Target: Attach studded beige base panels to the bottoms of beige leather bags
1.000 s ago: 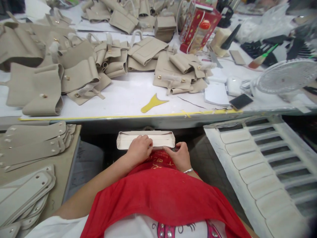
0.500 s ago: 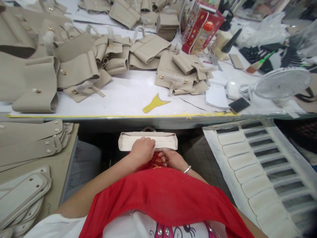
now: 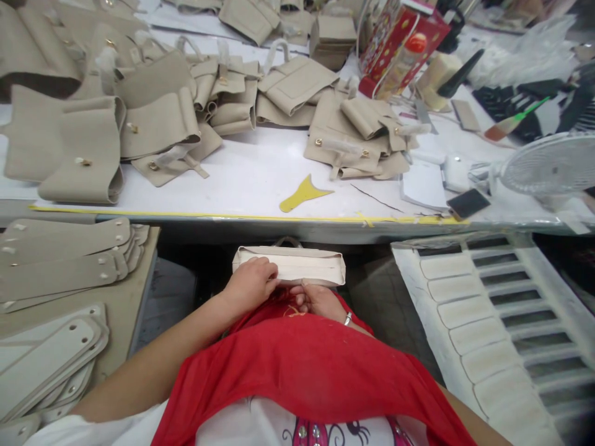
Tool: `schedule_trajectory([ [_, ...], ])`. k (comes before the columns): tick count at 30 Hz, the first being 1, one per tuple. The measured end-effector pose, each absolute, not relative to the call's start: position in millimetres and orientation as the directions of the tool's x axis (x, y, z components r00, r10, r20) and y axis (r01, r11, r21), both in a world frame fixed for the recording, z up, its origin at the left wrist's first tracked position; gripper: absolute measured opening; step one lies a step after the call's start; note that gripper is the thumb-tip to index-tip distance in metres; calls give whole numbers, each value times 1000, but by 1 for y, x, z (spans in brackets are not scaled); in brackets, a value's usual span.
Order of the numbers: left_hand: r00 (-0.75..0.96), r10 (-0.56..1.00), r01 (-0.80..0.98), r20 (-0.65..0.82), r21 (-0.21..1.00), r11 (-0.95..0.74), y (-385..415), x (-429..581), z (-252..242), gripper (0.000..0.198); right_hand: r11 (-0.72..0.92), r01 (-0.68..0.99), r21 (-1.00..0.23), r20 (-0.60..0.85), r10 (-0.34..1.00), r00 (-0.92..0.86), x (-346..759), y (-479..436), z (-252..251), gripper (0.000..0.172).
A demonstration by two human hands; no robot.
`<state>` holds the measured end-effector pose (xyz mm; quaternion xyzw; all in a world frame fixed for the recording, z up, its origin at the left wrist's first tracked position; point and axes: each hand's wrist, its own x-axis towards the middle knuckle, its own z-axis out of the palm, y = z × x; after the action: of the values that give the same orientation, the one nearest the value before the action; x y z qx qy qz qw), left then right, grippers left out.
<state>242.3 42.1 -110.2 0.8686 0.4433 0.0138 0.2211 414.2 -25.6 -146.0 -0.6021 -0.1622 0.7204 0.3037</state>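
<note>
Wears a white shirt [image 3: 232,427] with a pink and black print, under a red apron [image 3: 297,365]. To the left, has a tan board [image 3: 125,322] close by, with overlapping white straps [image 3: 51,365] at the near end and taupe straps [image 3: 79,254] beyond them. To the right, has a rack [image 3: 560,297] of pale slats, with cream panels [image 3: 483,341] in a row along the left side.

Between board and rack, just past the apron, has 2 bare hands at a pale box-shaped piece [image 3: 311,266], set crosswise in front of the table, long face upward. Bends the left hand [image 3: 253,282] over the left part of the piece, back of hand up, fingers folded onto the face, thumb at the near edge: nearly closed, with hold of that edge. Places the right hand [image 3: 320,300] below the same edge, thumb tip touching near the middle, fingers curled underneath; cannot tell whether pinching or only resting there. Wears a silver bracelet [image 3: 348,318] on the right wrist. Behind the piece, a thin dark loop [image 3: 288,240].

Farther off, a white table [image 3: 260,192] with yellow tape [image 3: 432,220] along the front edge. On it, a yellow cut-out [image 3: 304,194], a dark slab [image 3: 468,203], a white pad [image 3: 424,187] and, at far right, a fan [image 3: 553,166]. Beyond these, heaped taupe bag parts [image 3: 69,148] with gold-coloured fittings, a green-handled brush [image 3: 515,119], a red box [image 3: 388,43] and crumpled clear plastic [image 3: 515,59].
</note>
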Motion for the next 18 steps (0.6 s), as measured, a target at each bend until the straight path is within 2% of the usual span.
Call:
schedule_trajectory([
  [6, 594, 790, 770, -152, 393, -503, 41, 241, -113, 18, -797, -207, -567, -792, 597, -128, 400, -19, -143, 36],
  [15, 586, 801, 793, -125, 291, -535, 39, 238, -107, 19, -794, -137, -592, -765, 607, -213, 378, -11, -139, 37],
  [18, 564, 819, 808, -106, 277, -520, 39, 225, -107, 17, -807, -130, -576, -784, 590, -190, 371, -9, -140, 39],
])
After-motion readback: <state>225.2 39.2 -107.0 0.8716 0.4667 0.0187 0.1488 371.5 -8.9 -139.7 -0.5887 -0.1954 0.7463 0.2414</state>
